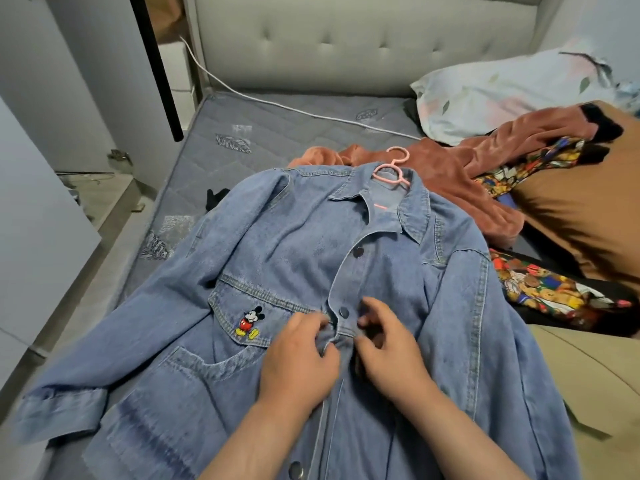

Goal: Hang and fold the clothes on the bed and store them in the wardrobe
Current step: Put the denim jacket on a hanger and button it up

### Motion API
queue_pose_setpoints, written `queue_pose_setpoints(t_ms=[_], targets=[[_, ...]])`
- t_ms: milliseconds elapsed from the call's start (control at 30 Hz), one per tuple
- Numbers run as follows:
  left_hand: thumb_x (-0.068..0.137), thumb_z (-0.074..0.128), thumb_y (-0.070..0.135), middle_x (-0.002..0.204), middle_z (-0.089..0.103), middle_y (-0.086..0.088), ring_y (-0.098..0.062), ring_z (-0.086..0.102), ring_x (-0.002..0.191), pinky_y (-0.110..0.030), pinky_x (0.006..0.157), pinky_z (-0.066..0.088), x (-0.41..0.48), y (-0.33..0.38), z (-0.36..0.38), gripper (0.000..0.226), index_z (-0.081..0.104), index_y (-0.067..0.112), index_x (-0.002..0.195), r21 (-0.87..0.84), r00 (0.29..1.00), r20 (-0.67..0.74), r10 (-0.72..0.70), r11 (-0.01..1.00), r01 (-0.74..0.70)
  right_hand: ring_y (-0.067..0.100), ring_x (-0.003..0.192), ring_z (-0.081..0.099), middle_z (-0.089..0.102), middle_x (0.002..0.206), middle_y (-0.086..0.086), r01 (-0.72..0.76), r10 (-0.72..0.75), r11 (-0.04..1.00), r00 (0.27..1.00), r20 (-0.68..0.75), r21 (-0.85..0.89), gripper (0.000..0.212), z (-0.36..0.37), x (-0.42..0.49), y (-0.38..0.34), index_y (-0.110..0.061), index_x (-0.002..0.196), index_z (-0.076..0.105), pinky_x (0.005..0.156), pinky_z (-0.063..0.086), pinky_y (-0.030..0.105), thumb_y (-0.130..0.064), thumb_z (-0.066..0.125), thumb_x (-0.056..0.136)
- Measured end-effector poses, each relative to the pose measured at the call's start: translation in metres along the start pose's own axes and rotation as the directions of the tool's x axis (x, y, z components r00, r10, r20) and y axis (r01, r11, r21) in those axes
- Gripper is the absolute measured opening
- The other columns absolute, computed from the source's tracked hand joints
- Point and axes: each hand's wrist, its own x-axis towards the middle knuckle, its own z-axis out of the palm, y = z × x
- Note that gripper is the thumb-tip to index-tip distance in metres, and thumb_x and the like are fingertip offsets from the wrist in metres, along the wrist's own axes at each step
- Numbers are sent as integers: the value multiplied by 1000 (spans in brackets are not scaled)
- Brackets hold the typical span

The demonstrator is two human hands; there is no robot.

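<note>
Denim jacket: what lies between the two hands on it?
Head view: the front strip of the denim jacket, held by left hand and right hand; a dark button sits just above.

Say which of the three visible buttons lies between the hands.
The middle button, flanked by the left hand and right hand gripping the jacket. Top button sits nearer the collar; bottom button, beside the left forearm.

Only one camera is at work here, worn on the person's head. It is wide-angled and tipped forward and down over the bed [277,133]. It hangs close above the denim jacket [277,237], facing the headboard [346,39], which runs across the top of the view.
</note>
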Motion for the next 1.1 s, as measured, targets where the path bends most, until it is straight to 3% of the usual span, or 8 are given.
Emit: queue_pose_setpoints(t_ms=[67, 233, 433, 567, 700, 800, 933, 1100], targets=[[77, 65, 20, 83, 55, 16, -8, 59, 79, -22, 70, 43, 4, -2, -1, 14, 67, 31, 86, -68, 1000, 5, 9, 998, -8, -3, 76, 55, 59, 94, -11, 49, -49, 999, 998, 31, 24, 35, 1, 9, -4, -24, 116, 68, 78, 41, 9, -6, 66, 87], [77, 65, -1, 65, 55, 17, -1, 48, 58, -11, 56, 35, 6, -17, -6, 36, 54, 33, 68, -240, 995, 95, -30, 969, 52, 0, 81, 55, 56, 86, -13, 159, -147, 983, 981, 128, -90, 19, -1, 30, -10, -22, 101, 75, 80, 40, 10, -16, 74, 83], [78, 71, -1, 81, 62, 14, 10, 56, 83, -2, 74, 37, 11, -21, -15, 24, 75, 18, 91, -199, 977, 208, 51, 980, -8, -5, 53, 51, 58, 57, -16, 35, -31, 999, 955, 294, -7, 23, -10, 44, -19, -23, 70, 61, 57, 37, 9, -8, 68, 86], [81, 54, -13, 69, 66, 14, 8, 57, 69, -12, 68, 42, 12, -15, -14, 44, 67, 28, 72, -380, 972, 147, -182, 897, 225, 2, 48, 45, 54, 55, -10, -144, 105, 983, 950, 293, 114, 24, -38, 36, -3, -18, 73, 56, 51, 41, 19, -4, 58, 92], [77, 40, -2, 54, 51, 6, -9, 46, 53, -24, 55, 41, 11, -8, -7, 22, 54, 10, 63, -581, 910, -50, -412, 753, 309, 7, 52, 49, 55, 58, -6, -181, 146, 976, 955, 258, 120, 20, -36, 28, 2, -15, 74, 57, 56, 45, 27, -5, 59, 92], [67, 39, 20, 55, 44, 7, -10, 35, 52, -38, 54, 36, 6, -3, -3, 6, 44, 18, 69, -344, 944, -138, -300, 908, 239, 15, 55, 46, 54, 60, 0, -204, 152, 948, 964, 216, 242, 20, -26, 31, -4, -16, 73, 61, 53, 41, 30, -4, 63, 89], [78, 64, 36, 76, 52, 19, -1, 53, 74, -27, 66, 44, 15, 7, -2, 8, 58, 38, 83, 28, 998, -49, -29, 999, 30, 7, 41, 44, 53, 48, -7, -239, 157, 917, 952, 262, 319, 26, -9, 50, -18, -18, 71, 67, 41, 38, 20, -1, 62, 90], [78, 67, 10, 64, 60, 14, 0, 53, 63, -16, 59, 39, 44, 8, -10, 26, 62, 32, 64, -174, 995, -2, -102, 980, 101, 10, 46, 49, 54, 54, 0, -292, 151, 884, 918, 366, 365, 18, 3, 61, -8, -9, 75, 67, 45, 47, 23, 2, 63, 89]])
